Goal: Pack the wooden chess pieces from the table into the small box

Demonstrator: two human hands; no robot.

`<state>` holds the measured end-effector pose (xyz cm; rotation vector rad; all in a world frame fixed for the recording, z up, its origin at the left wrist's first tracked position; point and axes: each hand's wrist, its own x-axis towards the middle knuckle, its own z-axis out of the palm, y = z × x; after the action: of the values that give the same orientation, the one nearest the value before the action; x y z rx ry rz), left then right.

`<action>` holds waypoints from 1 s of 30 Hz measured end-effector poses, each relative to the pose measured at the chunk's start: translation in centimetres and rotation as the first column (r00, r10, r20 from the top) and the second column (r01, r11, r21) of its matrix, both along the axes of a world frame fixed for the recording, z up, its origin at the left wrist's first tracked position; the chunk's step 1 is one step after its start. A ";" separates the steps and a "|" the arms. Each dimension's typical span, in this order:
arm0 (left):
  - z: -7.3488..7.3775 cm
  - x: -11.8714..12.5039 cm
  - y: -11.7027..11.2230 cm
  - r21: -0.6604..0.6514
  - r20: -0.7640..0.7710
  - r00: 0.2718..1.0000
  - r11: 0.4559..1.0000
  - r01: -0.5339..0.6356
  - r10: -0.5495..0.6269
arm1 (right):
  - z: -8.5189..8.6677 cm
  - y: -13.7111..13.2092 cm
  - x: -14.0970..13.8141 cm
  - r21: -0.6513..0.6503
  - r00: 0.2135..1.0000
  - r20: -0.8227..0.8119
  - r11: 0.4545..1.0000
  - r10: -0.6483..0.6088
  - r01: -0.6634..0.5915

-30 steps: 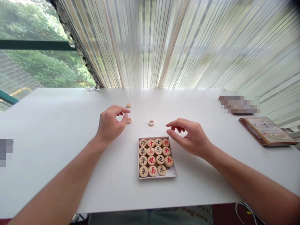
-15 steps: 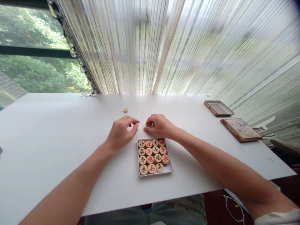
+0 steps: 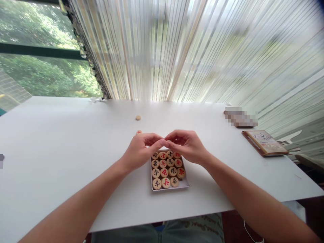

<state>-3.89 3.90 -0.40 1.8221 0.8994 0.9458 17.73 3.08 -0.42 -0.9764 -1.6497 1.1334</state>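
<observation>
My left hand [image 3: 143, 148] and my right hand [image 3: 186, 144] meet at the fingertips over the far edge of a shallow white box [image 3: 170, 189]. Both have thumb and fingers pinched together; whatever may be between them is hidden. Inside the box lie rows of round wooden Chinese chess pieces [image 3: 164, 172] with red or black characters, and the near right corner holds none. The far row is partly covered by my hands. Just beyond my left hand lies a red-marked chess piece [image 3: 139, 132], its lower part hidden. Farther back sits another wooden disc [image 3: 138, 117].
A picture-covered box [image 3: 265, 141] lies at the right side of the white table [image 3: 63, 152]. Behind it is a pixelated brown-edged object [image 3: 240, 118]. String curtains [image 3: 157, 50] hang along the far table edge, beside a window on the left.
My right hand has moved left and toward me from the tabletop, where it pinched a chess piece. My left hand has shifted right to meet it. A red-marked piece now shows beyond my left hand.
</observation>
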 end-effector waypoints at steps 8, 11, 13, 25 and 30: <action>0.0 0.2 -0.7 -0.157 0.122 0.992 0.988 0.006 0.013 | -0.5 -1.4 0.2 -0.188 0.964 -0.268 0.980 0.009 -0.062; 0.3 0.2 -1.0 -0.176 0.195 0.980 0.984 0.007 0.028 | -0.1 -1.6 0.3 -0.240 0.948 -0.318 0.966 0.016 -0.096; 0.6 0.2 -1.2 -0.203 0.228 0.973 0.979 0.014 0.033 | 0.1 -1.7 0.3 -0.266 0.941 -0.339 0.959 0.005 -0.101; 1.8 0.8 -1.8 -0.245 0.223 0.973 0.969 -0.004 0.061 | 0.6 -2.0 0.1 -0.328 0.921 -0.382 0.943 -0.075 -0.059; 1.5 0.5 -2.2 -0.212 0.175 0.981 0.976 -0.050 0.088 | 0.9 -2.2 -0.2 -0.313 0.929 -0.358 0.949 -0.099 -0.020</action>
<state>-3.40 1.71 1.11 1.5103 0.9145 1.0071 17.57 0.89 0.50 -0.9156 -1.1638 1.4807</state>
